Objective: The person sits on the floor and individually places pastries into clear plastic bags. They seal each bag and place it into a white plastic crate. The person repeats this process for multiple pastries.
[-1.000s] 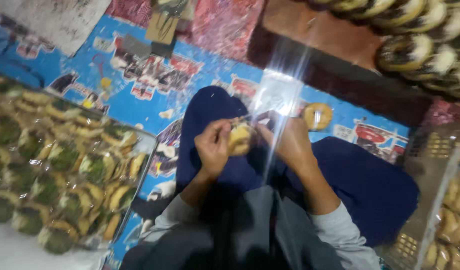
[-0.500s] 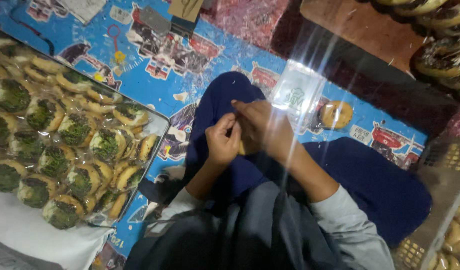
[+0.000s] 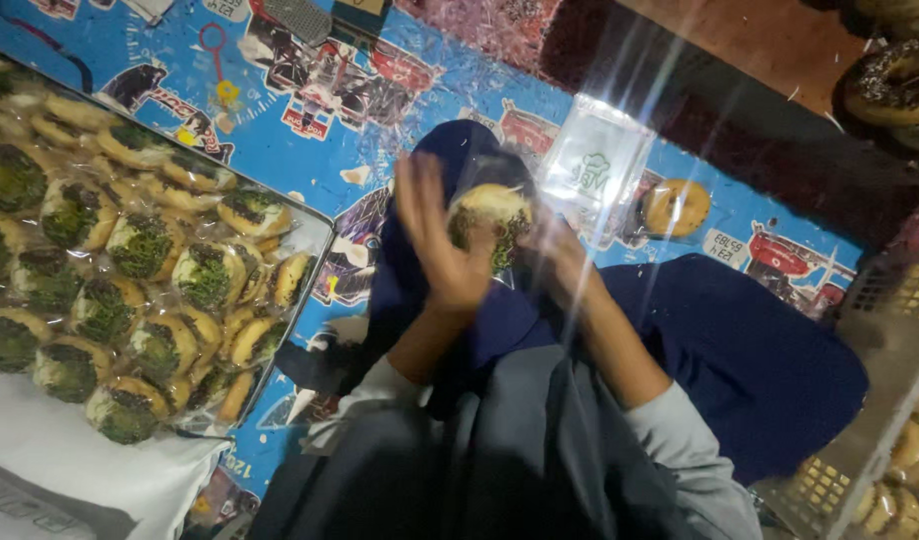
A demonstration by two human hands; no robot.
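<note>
A round bun with a green topping [image 3: 490, 218], wrapped in clear plastic, is held up in front of me over my lap. My left hand [image 3: 442, 245] is raised beside it, fingers spread, palm against the wrapper's left side. My right hand [image 3: 560, 250] grips the wrapped bun from the right and below; its fingers are partly hidden behind the plastic and glare.
A metal tray [image 3: 305, 275] at left holds several wrapped green-topped buns [image 3: 130, 290]. A stack of clear plastic bags [image 3: 595, 165] and one plain donut [image 3: 677, 207] lie on the patterned blue mat [image 3: 380, 90]. Crates with more pastries stand at right [image 3: 880, 470].
My hands lifted the bun from close together over my lap; my left hand opened and spread against the wrapper. The view shifted so the tray fills more of the left.
</note>
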